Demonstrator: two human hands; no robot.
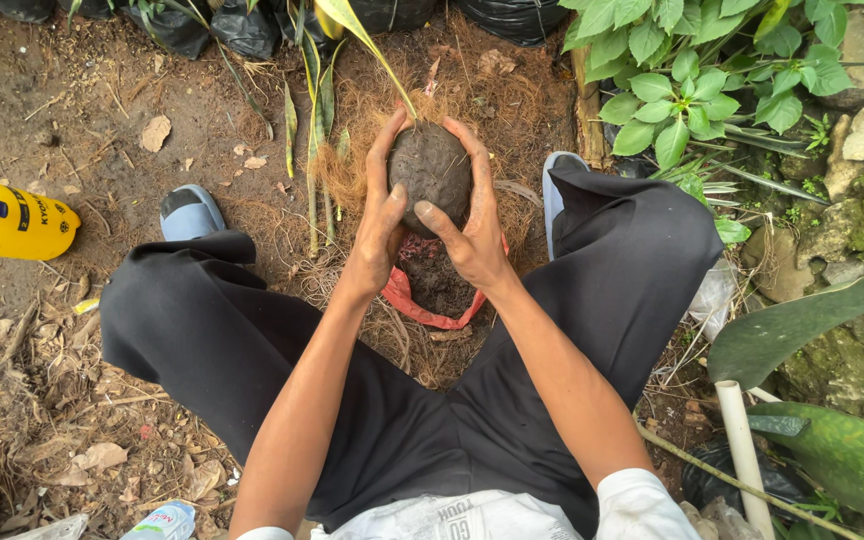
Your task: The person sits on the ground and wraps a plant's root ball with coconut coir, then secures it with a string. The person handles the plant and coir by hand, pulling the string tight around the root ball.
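Note:
Both of my hands cup a round, dark ball of soil (432, 170) from which a long yellow-green leaf rises toward the top of the view. My left hand (380, 222) wraps its left side, thumb on the front. My right hand (470, 222) wraps its right side, fingers spread over the top. The ball is held above a red plastic bag (402, 297) with dark soil in it, lying on brown coconut fibre (352, 180) between my knees.
I squat in black trousers and grey slippers (190, 213) on bare earth. A yellow container (7, 220) lies at left. Green leafy plants (692, 80), stones, a white pipe (737, 440) and black plastic bags (242, 25) ring the spot.

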